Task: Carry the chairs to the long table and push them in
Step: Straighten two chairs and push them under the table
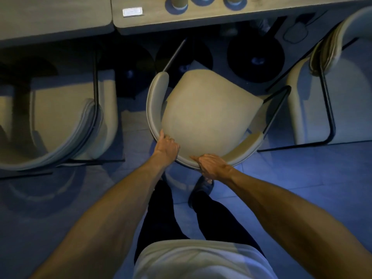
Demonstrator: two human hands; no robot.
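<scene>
A beige padded chair [203, 115] with a curved backrest and black metal legs stands right in front of me, turned a little to the right, its seat front just short of the long table [201, 19]. My left hand [166, 144] grips the backrest rim on its left side. My right hand [211, 164] is closed over the rim at its rear right. Both arms reach forward and down.
Another chair [60, 121] stands at the left and a third chair [330, 97] at the right, both near the table. Round black table bases [255, 59] sit on the floor under the table edge. Cups on coasters [179, 5] and a small white card [132, 12] rest on top.
</scene>
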